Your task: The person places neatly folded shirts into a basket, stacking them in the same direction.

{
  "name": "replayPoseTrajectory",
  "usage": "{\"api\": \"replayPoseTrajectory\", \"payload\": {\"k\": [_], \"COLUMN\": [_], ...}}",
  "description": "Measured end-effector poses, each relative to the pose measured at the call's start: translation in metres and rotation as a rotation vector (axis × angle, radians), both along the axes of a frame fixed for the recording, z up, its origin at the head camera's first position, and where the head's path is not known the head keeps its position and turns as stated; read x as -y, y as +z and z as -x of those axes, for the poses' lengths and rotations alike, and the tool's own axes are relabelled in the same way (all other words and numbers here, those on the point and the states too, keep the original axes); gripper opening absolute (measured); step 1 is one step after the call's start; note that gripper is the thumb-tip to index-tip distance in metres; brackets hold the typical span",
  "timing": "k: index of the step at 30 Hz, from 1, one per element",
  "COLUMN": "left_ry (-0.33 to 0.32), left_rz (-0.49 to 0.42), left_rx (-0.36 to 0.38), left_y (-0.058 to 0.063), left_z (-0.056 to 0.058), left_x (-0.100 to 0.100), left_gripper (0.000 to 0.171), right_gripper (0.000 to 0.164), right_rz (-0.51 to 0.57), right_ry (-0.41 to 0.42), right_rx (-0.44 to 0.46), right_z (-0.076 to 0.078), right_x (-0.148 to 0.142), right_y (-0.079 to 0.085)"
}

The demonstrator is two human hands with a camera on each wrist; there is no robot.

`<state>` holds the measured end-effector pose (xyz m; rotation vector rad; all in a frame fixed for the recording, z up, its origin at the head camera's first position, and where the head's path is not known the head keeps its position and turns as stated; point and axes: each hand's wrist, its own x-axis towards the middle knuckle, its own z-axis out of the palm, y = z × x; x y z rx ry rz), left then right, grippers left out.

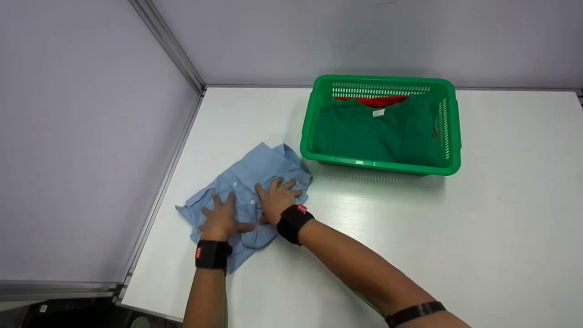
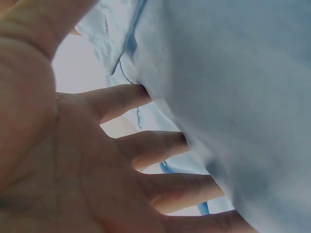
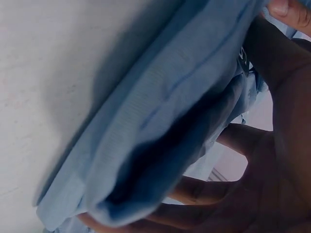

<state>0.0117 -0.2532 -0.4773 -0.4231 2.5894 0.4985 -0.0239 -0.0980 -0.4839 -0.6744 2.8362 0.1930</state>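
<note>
A light blue button-up shirt (image 1: pixel 248 166) lies bunched and wrinkled on the white table, with small white buttons showing down its middle. My left hand (image 1: pixel 221 221) rests on its left part, fingers spread. On the right part of the shirt my right hand (image 1: pixel 277 200) presses with spread fingers. In the left wrist view the straight fingers (image 2: pixel 160 145) of the left hand run up against the blue cloth (image 2: pixel 243 97). The right wrist view shows a folded edge of the shirt (image 3: pixel 146 111) beside the right palm, partly covering those fingers.
A green plastic basket (image 1: pixel 380 164) stands at the back of the white table (image 1: pixel 510 191), right of the shirt. In it lie a green garment (image 1: pixel 364 132) with a white label and something red (image 1: pixel 382 101) behind. Grey panels (image 1: pixel 91 136) border the table left and back.
</note>
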Motion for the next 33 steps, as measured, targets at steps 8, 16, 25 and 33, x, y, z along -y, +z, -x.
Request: {"api": "replayPoseTrajectory", "payload": {"k": [8, 16, 25, 33], "left_ry": [-0.028, -0.072, -0.078, -0.090], "left_rz": [-0.003, 0.010, -0.009, -0.014], "left_rx": [0.004, 0.026, 0.010, -0.002], "left_y": [0.000, 0.001, 0.002, 0.002], "left_z": [-0.004, -0.010, -0.016, -0.022], "left_x": [0.001, 0.010, 0.013, 0.015], "left_gripper": [0.120, 0.119, 0.118, 0.116], "right_gripper": [0.101, 0.117, 0.117, 0.118], "right_rz": [-0.001, -0.018, -0.084, -0.017], "right_ry": [-0.020, -0.029, -0.029, 0.026], "right_rx": [0.031, 0.011, -0.046, -0.081], "right_z": [-0.004, -0.016, -0.022, -0.028], "right_x": [0.001, 0.003, 0.008, 0.002], "right_y": [0.000, 0.002, 0.001, -0.004]}}
